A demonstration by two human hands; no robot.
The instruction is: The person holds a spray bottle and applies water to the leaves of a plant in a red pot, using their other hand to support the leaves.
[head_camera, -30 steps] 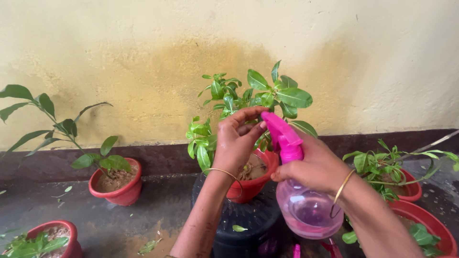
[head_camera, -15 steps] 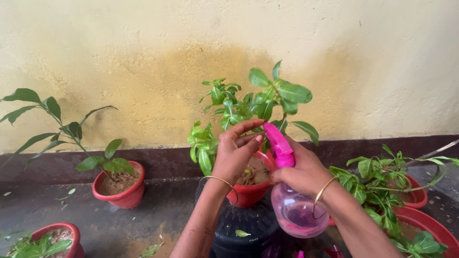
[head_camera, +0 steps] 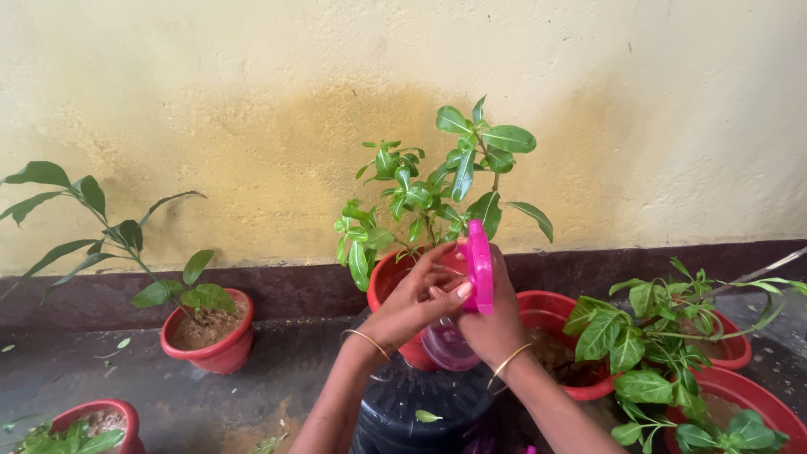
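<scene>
Closest to us, our right hand [head_camera: 492, 324] is wrapped around the pink spray bottle [head_camera: 458, 332], holding it over a black tyre [head_camera: 420, 395]. Our left hand [head_camera: 416, 298] curls loosely, its fingertips [head_camera: 462, 290] touching the bottle's pink spray head [head_camera: 480, 265]. Just behind stands a red pot [head_camera: 391, 277] with a leafy green plant [head_camera: 437, 189], and beyond it the yellow wall [head_camera: 252, 101].

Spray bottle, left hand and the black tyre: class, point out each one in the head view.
spray bottle [head_camera: 480, 265], head view, on its pink spray head.
left hand [head_camera: 412, 304], head view, back of the hand.
black tyre [head_camera: 420, 395], head view, front sidewall.
</scene>
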